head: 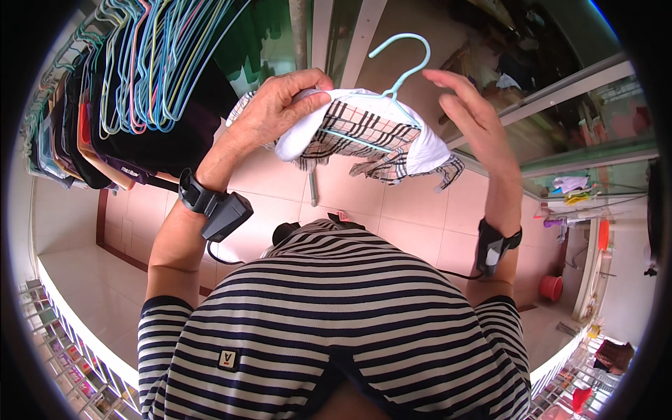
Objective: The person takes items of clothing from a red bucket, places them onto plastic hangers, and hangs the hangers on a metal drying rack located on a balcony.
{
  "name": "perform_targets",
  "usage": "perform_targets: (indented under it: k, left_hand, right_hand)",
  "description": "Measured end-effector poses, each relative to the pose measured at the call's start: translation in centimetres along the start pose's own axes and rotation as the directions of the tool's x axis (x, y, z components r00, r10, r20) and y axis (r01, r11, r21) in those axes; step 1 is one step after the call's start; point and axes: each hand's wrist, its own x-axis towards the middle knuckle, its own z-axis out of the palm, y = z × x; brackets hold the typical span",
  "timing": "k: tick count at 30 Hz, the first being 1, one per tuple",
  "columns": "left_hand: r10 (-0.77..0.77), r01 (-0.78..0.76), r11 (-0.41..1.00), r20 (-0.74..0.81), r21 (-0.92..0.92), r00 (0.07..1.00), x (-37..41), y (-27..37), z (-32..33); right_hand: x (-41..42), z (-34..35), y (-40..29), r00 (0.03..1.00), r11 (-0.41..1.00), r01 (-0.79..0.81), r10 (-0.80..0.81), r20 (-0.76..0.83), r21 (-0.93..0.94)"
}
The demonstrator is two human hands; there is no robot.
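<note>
A beige checked garment with a white collar (428, 148) hangs on a light blue clothes hanger (415, 38) in front of me. My left hand (291, 102) pinches the garment's shoulder by the collar between thumb and fingers. The hanger's hook points up and its lower bar shows inside the open neckline. My right hand (470, 113) is held apart from the garment, just right of the hook, with fingers spread and nothing in them.
Several empty wire hangers (139, 73) hang in a bunch at the upper left, beside dark clothes (157, 142) on hangers. A metal pole (298, 37) stands behind the garment. Glass door panels (588, 126) line the right. A red bucket (550, 288) sits on the tiled floor (409, 205).
</note>
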Motion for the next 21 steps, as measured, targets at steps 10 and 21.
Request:
perform_targets:
  k: [10, 21]
  left_hand:
    - [0.155, -0.055, 0.956, -0.337, 0.288, 0.929, 0.9, -0.8, -1.6]
    - [0.248, -0.006, 0.913, -0.541, 0.408, 0.804, -9.2, 1.4, -4.2]
  right_hand:
    - [-2.3, 3.8, -1.8, 0.908, 0.79, -0.392, 0.251, 0.335, 0.471]
    - [5.2, 7.8, -8.0, 0.996, 0.927, -0.086, 0.088, 0.01, 0.366]
